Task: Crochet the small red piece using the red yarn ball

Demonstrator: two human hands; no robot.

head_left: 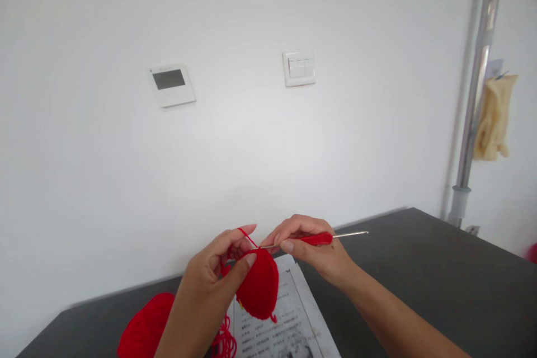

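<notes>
My left hand [229,257] pinches the upper edge of a red crochet piece [260,285], thumb on its front. A strand of red yarn runs over the left index finger down to the piece's top edge. In my right hand [312,246] is a double-ended crochet hook [316,239] with a red grip. Its left metal tip meets the top edge of the piece where the strand arrives; the other tip points right into free air. A short red yarn tail hangs from the piece's lower right. Part of the piece is hidden behind the left fingers.
Below the hands, printed sheets [289,313] lie on the dark table [419,285]. A red yarn ball [146,324] and loose loops of yarn [224,341] are at the lower left. On the white wall are a thermostat [172,85] and a switch [299,69]; a metal pipe [478,78] stands right.
</notes>
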